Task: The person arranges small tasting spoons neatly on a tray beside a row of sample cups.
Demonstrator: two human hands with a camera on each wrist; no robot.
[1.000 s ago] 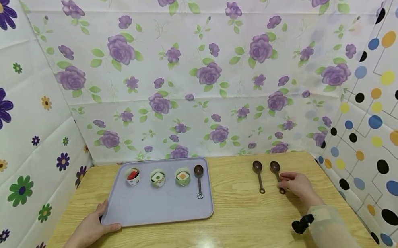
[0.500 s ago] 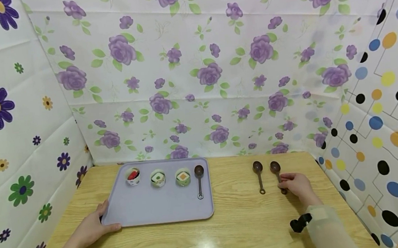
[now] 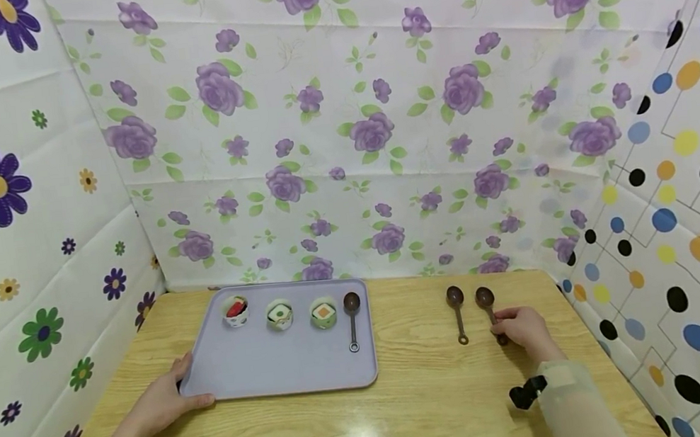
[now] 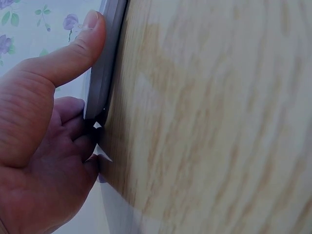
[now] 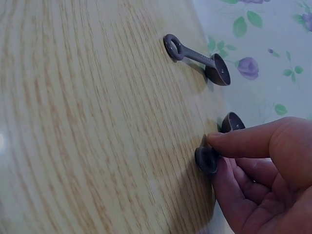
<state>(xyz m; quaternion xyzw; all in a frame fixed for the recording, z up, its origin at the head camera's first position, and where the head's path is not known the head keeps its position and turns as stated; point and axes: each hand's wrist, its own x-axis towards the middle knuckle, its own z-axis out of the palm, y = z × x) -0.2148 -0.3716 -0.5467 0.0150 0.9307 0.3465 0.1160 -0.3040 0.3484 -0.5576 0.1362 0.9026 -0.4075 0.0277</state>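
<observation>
My left hand [image 3: 156, 403] holds the near left corner of a pale lilac tray [image 3: 258, 378]; in the left wrist view the thumb lies along the tray's edge and the fingers curl at its underside. On the right, my right hand [image 3: 523, 332] pinches the handle of a brown measuring spoon [image 3: 485, 297] between thumb and fingers. Its ring end shows below the fingertips in the right wrist view. A second measuring spoon [image 3: 456, 298] lies just left of it, bowl towards the back wall. Another dark measuring spoon [image 3: 351, 304] lies on the tray's right side.
Along the tray's back stand a small cup with red contents [image 3: 235, 312], a cup with a green-dotted white top [image 3: 280, 315] and a cup with an orange square on top [image 3: 323, 312]. Patterned cloth walls [image 3: 377, 173] enclose the wooden table [image 3: 283, 435] at back and sides.
The view has shifted very slightly. Both hands keep their places, the left on the tray corner and the right on the measuring spoon's handle.
</observation>
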